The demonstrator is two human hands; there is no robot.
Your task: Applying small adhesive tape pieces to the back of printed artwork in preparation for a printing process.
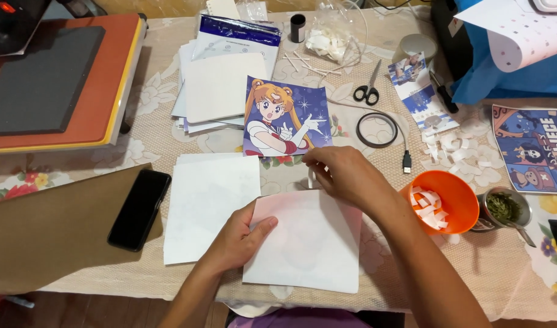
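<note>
White sheet lay before us, our left hand pinning its left edge, right hand pinching a tape strip at its top edge.

White sheet at the near table edge, centre. Left hand on its left edge; right hand at its far edge, fingers touching a small strip. Second sheet just left, partly under the first. Phone left of that, on a board. Cartoon print behind the hands; paper stack to its left. Press far left. Tape ring right of the print, scissors behind it. Bowl holding strips right of the right hand, cup beside it.
</note>
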